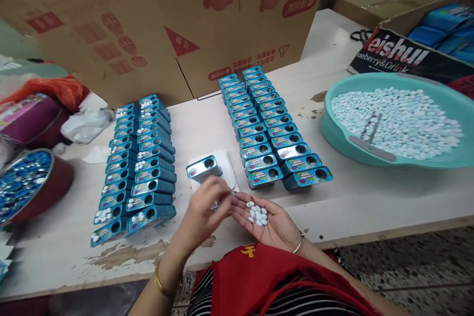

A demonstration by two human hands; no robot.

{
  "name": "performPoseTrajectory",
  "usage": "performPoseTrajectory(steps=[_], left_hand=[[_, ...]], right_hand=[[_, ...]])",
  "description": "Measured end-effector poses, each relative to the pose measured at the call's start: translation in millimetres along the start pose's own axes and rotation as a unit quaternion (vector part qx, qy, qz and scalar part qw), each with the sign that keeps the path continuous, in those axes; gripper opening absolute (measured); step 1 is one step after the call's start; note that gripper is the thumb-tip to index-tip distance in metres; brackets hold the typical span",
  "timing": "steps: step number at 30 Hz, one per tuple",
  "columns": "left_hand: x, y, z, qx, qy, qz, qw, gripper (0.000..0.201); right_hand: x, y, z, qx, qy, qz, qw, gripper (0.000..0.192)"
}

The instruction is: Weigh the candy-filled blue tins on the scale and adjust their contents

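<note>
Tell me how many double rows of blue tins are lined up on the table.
2: one double row of blue tins left of the hands, another double row right of centre. A single tin stands apart between them.

Right hand (264, 222) cups white tablets (257, 214) (palm up); left hand (207, 207) picks beside blue tin (204, 168)

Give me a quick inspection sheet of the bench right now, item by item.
Surface: white table, paint worn at its near edge.
Job's things: open tin alone at centre; white tablets lie in the right hand; two blocks of tins, left rows topped with tablets, right rows without.
Clutter: teal basin of tablets with a scoop; red bowl of lids; plastic bags far left.
Grippers: left hand picks at the right palm.
Cables: nothing seen.
Surroundings: cardboard box behind; printed carton right.
</note>
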State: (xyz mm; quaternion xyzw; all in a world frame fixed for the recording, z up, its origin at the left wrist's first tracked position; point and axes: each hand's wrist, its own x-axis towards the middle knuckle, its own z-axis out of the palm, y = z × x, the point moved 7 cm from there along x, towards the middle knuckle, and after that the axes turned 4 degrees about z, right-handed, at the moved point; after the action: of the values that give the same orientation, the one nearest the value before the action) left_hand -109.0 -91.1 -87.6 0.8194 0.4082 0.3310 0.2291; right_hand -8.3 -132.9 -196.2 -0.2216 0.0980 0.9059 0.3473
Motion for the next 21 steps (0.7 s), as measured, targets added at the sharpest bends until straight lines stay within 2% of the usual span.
performPoseTrajectory(steps=[2, 3, 7, 12, 16, 21], left_hand=[[9.9, -12.4, -26.1, 0.044, 0.082, -0.015, 0.996, 0.004], [13.4, -19.6, -35.2, 0.06, 0.102, -0.029, 0.992, 0.003], [15.8, -43.9, -50.5, 0.088, 0.095, -0.079, 0.988, 0.009], [-2.7, -56.2, -75.6, 0.098, 0.176, -0.126, 0.971, 0.013], [-12.8, -64.6, -84.3, 0.084, 0.192, -0.148, 0.966, 0.014], [-14.4, -66.4, -83.9, 0.1, 0.188, -0.139, 0.967, 0.014]], right_hand=[[0.9, -1.1, -0.1, -0.017, 0.001, -0.001, 1.0, 0.029], [1.0, -1.6, -1.1, -0.023, 0.001, -0.002, 1.0, 0.029], [-2.2, -5.2, -10.3, -0.034, 0.009, -0.009, 0.999, 0.028], [-13.5, -11.0, -34.2, -0.054, 0.067, -0.004, 0.996, 0.025], [-23.1, -17.9, -54.0, -0.099, 0.101, -0.014, 0.99, 0.02], [-27.5, -18.1, -67.3, -0.125, 0.103, -0.008, 0.987, 0.021]])
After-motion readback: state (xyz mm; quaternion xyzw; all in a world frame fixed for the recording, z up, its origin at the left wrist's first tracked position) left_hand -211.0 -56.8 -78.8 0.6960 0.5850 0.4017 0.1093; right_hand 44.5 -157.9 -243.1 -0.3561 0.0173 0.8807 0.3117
